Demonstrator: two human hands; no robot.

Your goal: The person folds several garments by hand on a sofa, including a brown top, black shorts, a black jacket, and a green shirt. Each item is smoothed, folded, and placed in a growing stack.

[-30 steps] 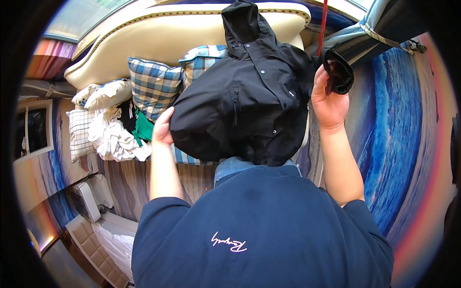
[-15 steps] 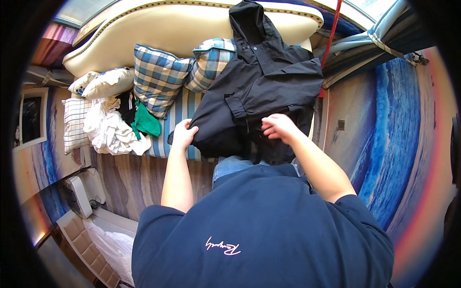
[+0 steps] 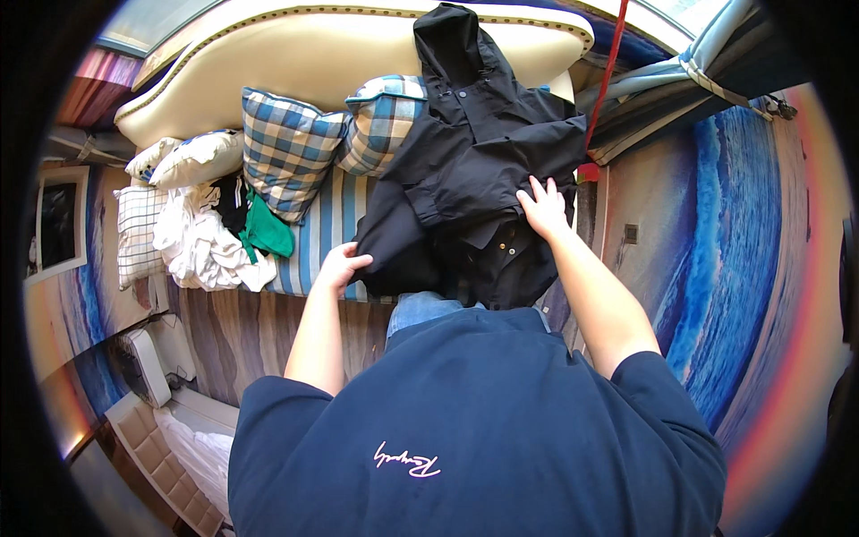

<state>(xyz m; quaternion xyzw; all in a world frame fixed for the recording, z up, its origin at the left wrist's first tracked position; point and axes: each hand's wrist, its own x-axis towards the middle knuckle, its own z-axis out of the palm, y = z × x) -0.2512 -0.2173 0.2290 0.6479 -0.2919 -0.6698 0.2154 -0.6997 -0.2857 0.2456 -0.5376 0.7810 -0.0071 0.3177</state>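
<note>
A black hooded jacket lies spread at the right end of the striped blue sofa, its hood up against the cream backrest, its lower part folded and showing snaps. My left hand grips the jacket's lower left edge between thumb and fingers. My right hand rests on the jacket's right side, fingers spread over the fabric.
Checked cushions, pale pillows and heaped white clothes with a green garment lie to the left. A tied curtain and red cord hang at the right. A padded seat is lower left.
My right hand dropped from a raised sleeve, now out of it, then moved onto the jacket's front. My left hand moved right, then slightly down, still at the edge; the jacket's lower part is folded over.
</note>
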